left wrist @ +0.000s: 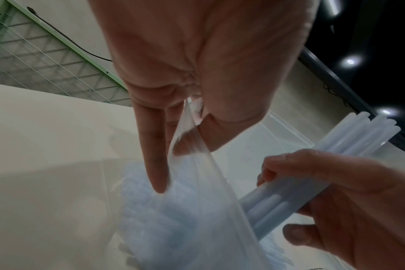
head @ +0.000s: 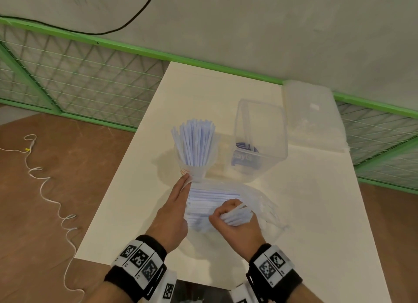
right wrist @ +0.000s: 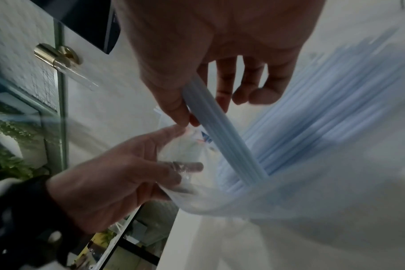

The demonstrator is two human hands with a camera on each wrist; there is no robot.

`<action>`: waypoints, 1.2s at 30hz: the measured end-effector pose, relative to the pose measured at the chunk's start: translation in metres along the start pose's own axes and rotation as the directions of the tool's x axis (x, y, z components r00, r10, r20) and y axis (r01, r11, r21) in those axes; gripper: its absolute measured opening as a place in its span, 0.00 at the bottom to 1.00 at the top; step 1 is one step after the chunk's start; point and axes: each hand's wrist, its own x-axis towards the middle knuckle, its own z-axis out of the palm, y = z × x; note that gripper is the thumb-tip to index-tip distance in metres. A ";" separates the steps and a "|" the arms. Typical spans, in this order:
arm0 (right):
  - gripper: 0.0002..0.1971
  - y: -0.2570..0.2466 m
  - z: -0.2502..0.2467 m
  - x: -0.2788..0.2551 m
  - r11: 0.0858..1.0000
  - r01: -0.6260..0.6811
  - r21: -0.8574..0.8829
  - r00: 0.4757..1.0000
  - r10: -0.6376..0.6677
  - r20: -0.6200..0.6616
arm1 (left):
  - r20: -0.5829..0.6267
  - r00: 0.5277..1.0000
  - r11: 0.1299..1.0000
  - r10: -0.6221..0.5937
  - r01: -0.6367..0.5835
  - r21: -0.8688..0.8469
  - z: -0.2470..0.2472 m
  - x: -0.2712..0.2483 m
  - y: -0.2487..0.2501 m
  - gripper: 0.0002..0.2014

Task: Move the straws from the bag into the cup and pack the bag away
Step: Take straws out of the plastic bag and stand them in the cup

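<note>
A clear plastic bag (head: pixel 260 201) of pale blue straws (head: pixel 210 201) lies on the white table (head: pixel 316 212), in front of a clear cup (head: pixel 187 167) that holds a standing bunch of straws (head: pixel 195 144). My left hand (head: pixel 184 186) pinches the bag's open edge (left wrist: pixel 185 131) between thumb and fingers and lifts it. My right hand (head: pixel 228 214) grips a small bundle of straws (head: pixel 237 215), still partly inside the bag's mouth. In the right wrist view that bundle (right wrist: pixel 222 135) runs from my thumb down into the bag (right wrist: pixel 220 197).
A clear square container (head: pixel 260 140) with a blue-labelled item inside stands right of the cup. Its lid (head: pixel 312 115) lies at the table's back right. A green mesh fence (head: pixel 79 76) runs behind the table. A white cord (head: pixel 52 189) trails on the floor at left.
</note>
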 end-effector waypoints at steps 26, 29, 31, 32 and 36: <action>0.31 -0.121 -0.028 0.145 0.902 0.312 -0.299 0.920 -0.365 -0.141 | -0.006 0.999 0.998 0.040 -0.040 -0.055 -0.005 -0.001 -0.007 0.50; 0.36 -0.113 -0.020 0.138 0.810 0.402 -0.426 0.875 -0.477 -0.081 | -0.013 0.999 0.997 0.050 -0.051 -0.052 -0.004 0.000 -0.011 0.51; 0.38 -0.104 -0.008 0.130 0.710 0.406 -0.576 0.887 -0.459 0.059 | -0.009 0.999 0.998 0.039 -0.040 -0.051 -0.004 0.002 -0.013 0.52; 0.38 -0.098 -0.002 0.127 0.640 0.403 -0.654 0.891 -0.437 0.121 | -0.006 0.999 0.998 0.036 -0.036 -0.051 -0.004 0.002 -0.013 0.51; 0.38 -0.088 0.008 0.124 0.601 0.399 -0.692 0.896 -0.417 0.154 | 0.002 1.000 0.998 0.022 -0.022 -0.058 -0.004 0.002 -0.013 0.51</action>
